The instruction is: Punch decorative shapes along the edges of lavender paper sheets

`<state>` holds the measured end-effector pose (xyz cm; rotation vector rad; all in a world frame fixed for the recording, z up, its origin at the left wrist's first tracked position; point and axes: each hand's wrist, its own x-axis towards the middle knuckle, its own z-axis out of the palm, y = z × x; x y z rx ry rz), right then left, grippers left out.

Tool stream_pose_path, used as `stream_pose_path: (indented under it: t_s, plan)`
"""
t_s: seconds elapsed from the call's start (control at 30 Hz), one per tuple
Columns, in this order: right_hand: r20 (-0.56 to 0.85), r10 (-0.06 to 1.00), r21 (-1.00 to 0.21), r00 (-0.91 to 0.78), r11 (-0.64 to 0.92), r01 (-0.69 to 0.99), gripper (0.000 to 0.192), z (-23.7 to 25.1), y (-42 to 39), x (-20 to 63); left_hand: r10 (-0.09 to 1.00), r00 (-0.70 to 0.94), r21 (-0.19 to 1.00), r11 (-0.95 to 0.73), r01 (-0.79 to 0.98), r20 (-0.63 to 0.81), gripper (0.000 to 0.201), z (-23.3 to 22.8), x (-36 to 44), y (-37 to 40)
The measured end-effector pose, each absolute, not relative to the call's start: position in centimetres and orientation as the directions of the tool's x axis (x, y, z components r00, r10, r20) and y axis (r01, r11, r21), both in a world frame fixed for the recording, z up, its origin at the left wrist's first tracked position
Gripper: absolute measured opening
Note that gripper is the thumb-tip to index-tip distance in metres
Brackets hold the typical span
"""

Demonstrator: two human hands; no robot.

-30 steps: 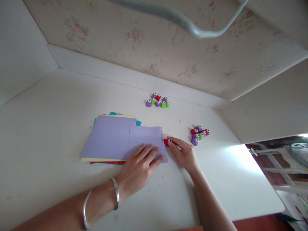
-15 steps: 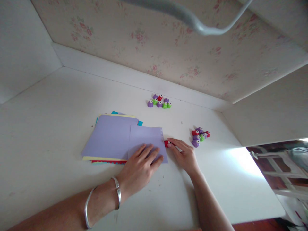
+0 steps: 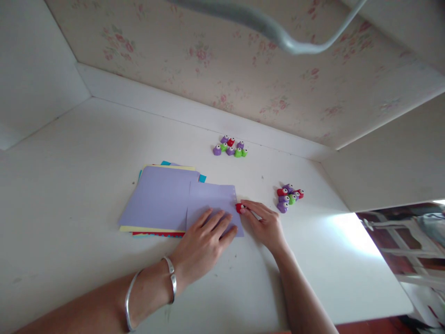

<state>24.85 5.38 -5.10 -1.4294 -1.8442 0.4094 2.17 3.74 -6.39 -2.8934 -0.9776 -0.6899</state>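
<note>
Left hand (image 3: 205, 241) flat, fingers spread, pressing down on near right corner of small purple sheet (image 3: 212, 204); two bangles (image 3: 151, 292) on that wrist; open palm, gripping nothing.

Right hand (image 3: 264, 222) resting on surface (image 3: 69, 153), fingertips pinched on small red paper punch (image 3: 239, 208); punch at right edge of the purple sheet, touching or just biting it; cannot tell how deep the edge sits in the slot.

Changed over last second: punch slid a little nearer along the sheet's right edge, from beside upper right corner toward mid-edge; row of tiny punched holes seen earlier at that corner barely readable now, too small to confirm; left hand same place, same press; sheet unmoved.

Judged: edge-punching in progress, stepping down the right edge; most of that edge likely unpunched.

Sheet lies overlapping right side of stack of coloured paper (image 3: 156, 199), purple on top, yellow, red, blue edges poking out; stack mid-surface.

Cluster of punches (image 3: 288, 197), red, purple, green, just right of right hand, apart from it; second cluster (image 3: 230, 146) toward far edge of surface by the wall; grey cable (image 3: 278, 39) hanging overhead.
</note>
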Motion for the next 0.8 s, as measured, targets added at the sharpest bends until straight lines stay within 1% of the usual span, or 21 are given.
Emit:
stream_pose_path:
  t_s: [0.13,0.4,0.57,0.63,0.8]
  plan:
    - [0.356,0.93,-0.655,-0.094,0.32,0.684,0.019,-5.1,5.3,24.7,0.577,0.713,0.134,-0.805,0.577,0.399,0.033,-6.4,2.3,3.7]
    - [0.321,0.947,-0.678,-0.018,0.243,0.694,0.019,-5.3,5.1,24.3,0.577,0.725,0.151,-0.81,0.566,0.377,0.034,-6.4,2.3,3.7]
    - [0.31,0.951,-0.665,-0.009,0.223,0.713,0.019,-5.3,5.0,24.0,0.577,0.722,0.161,-0.811,0.562,0.382,0.033,-6.7,2.5,3.8]
    - [0.294,0.956,-0.678,-0.006,0.213,0.704,0.021,-5.2,4.9,23.9,0.58,0.72,0.161,-0.808,0.566,0.381,0.033,-6.7,2.5,3.8]
    - [0.201,0.974,-0.727,0.104,0.077,0.682,0.033,-4.2,5.0,24.3,0.587,0.718,0.153,-0.803,0.577,0.373,0.034,-6.6,2.5,3.8]
